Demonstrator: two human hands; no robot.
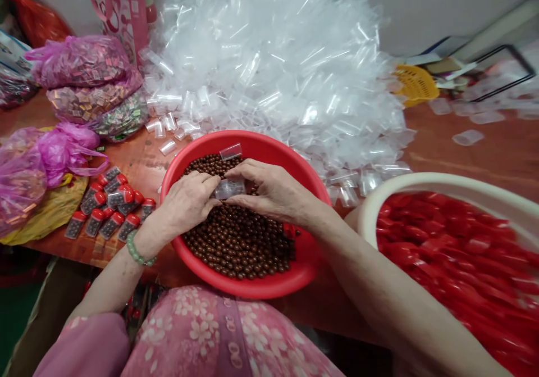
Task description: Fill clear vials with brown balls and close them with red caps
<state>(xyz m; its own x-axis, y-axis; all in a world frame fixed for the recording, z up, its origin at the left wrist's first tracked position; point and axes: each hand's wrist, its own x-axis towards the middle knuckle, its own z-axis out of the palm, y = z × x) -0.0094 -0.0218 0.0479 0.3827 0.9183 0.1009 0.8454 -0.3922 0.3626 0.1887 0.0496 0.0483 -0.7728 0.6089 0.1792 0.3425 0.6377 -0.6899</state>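
Surface: one reddish-brown tabletop (438,160), backed by a pale wall (408,6). Along the back, we list a tall heap of clear plastic containers (269,57), spilling forward behind a red basin (252,291). At left: pink plastic bags (80,48) stuffed with small pieces; a yellow bag (48,217); a cluster of filled containers (120,197) with red caps. At right: a yellow basket (415,83) and a cream tub (370,214) of red plastic pieces (455,259).

Basin contents: brown beads (244,248) in a broad layer; one loose container (231,151), tilted, toward the far wall.

Hands: we record the left hand (185,203), a green bracelet (137,249) at its wrist, with thumb and fingers pinching the left end of a clear container (230,188). The right hand (273,189) curves thumb and fingers in a C, gripping the right end. The held piece lies sideways over the beads, near the basin's middle.

Edges: the basin stands at the table's near edge, by our patterned pink garment (202,332). Its rim surrounds both sets of fingertips; red floor shows at the right side. Tabletop shows between basin and capped cluster, and right of the heap. The cream tub sits just beyond the right forearm.
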